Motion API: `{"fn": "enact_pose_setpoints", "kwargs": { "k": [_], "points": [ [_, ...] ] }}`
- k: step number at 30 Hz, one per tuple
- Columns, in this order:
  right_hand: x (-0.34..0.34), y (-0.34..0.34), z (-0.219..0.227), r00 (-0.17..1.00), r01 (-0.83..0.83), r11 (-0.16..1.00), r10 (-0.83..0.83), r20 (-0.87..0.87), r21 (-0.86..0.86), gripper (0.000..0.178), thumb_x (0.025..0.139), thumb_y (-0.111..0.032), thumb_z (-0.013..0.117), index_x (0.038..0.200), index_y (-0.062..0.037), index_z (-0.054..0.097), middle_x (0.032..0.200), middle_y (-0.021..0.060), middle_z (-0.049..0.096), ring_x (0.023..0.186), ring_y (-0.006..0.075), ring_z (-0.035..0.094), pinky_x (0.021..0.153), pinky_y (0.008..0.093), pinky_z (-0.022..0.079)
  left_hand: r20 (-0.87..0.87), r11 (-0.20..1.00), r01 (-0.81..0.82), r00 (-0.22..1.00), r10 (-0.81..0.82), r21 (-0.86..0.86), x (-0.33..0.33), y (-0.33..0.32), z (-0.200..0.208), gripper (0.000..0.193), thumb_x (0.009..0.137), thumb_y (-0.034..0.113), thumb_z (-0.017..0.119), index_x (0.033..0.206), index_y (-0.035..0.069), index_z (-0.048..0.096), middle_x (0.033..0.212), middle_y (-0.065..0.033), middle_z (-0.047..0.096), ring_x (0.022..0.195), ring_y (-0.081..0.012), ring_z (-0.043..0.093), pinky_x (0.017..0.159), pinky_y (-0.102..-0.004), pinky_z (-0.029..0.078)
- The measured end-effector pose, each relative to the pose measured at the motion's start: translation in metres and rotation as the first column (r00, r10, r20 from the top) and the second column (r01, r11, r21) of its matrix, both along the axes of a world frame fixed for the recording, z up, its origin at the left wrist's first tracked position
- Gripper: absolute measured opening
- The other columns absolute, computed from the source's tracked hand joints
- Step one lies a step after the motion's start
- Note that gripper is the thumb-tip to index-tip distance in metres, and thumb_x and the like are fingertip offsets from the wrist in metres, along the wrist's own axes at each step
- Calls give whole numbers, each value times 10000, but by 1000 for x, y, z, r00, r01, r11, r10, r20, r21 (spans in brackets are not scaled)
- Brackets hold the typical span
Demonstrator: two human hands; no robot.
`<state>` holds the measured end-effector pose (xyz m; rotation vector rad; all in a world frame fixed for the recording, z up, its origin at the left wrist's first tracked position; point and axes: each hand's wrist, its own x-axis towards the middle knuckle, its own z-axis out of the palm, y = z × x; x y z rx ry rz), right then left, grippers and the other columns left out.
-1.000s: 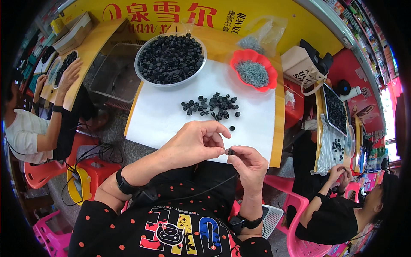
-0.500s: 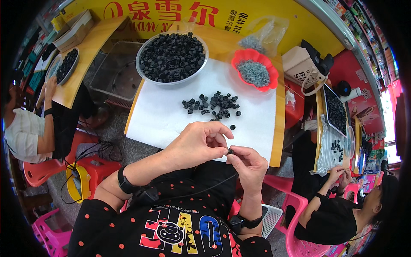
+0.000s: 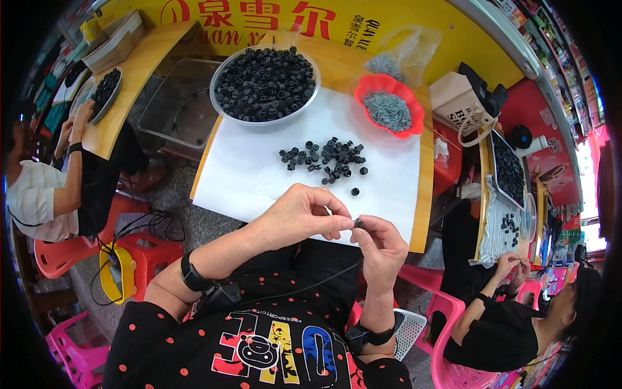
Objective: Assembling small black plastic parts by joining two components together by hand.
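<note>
Above my lap, at the near edge of the white sheet [image 3: 259,175], my two hands meet at the fingertips. Thumb and index finger of my right hand [image 3: 382,249] pinch a small black plastic cap [image 3: 358,223]. My left hand [image 3: 304,214] is closed in a pinch against that cap; whatever its fingertips hold is too small to make out. Beyond my hands lies a loose pile of similar black caps [image 3: 334,155], with a single cap [image 3: 355,192] apart on the near side. A round clear tub [image 3: 217,107] heaped with such caps stands behind it.
A red scalloped bowl [image 3: 418,117] of thin grey metal pieces sits back right, beside a clear plastic bag [image 3: 414,55]. A beige tote bag [image 3: 453,97] stands farther right. Other people work at a left table [image 3: 139,61] and a right table [image 3: 483,227].
Both hands have shifted slightly right together, keeping their pinch at the cap. At the left table, the other person's hand has moved up toward the tray of black pieces.
</note>
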<state>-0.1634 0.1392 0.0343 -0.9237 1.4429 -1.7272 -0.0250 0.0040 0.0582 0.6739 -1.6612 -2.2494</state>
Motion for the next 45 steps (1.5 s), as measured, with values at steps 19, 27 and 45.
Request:
{"fn": "enact_pose_setpoints", "kwargs": {
  "k": [19,27,45],
  "points": [
    [5,-2,-1,982,53,997,-42,-184,53,212,791,69,689,1000,56,656,938,99,642,835,122,613,711,216,500,-45,974,-48,997,59,220,-3,10,-13,155,887,78,635,962,-56,649,796,-97,666,667,-137,657,619,-236,553],
    [-6,5,-15,987,137,988,-130,-90,76,220,799,66,684,1015,57,647,933,78,644,839,118,620,728,209,504,14,984,-73,997,71,162,-16,2,-23,188,885,107,641,977,-57,651,820,-93,668,699,-129,647,650,-249,539],
    [-27,20,-4,944,307,952,-304,128,-3,233,800,77,667,1030,64,632,888,90,655,779,121,605,680,214,464,43,608,15,999,31,-794,-79,-16,-97,252,787,7,627,1036,-33,621,966,-119,587,836,-242,618,734,-333,504]
  ]
}}
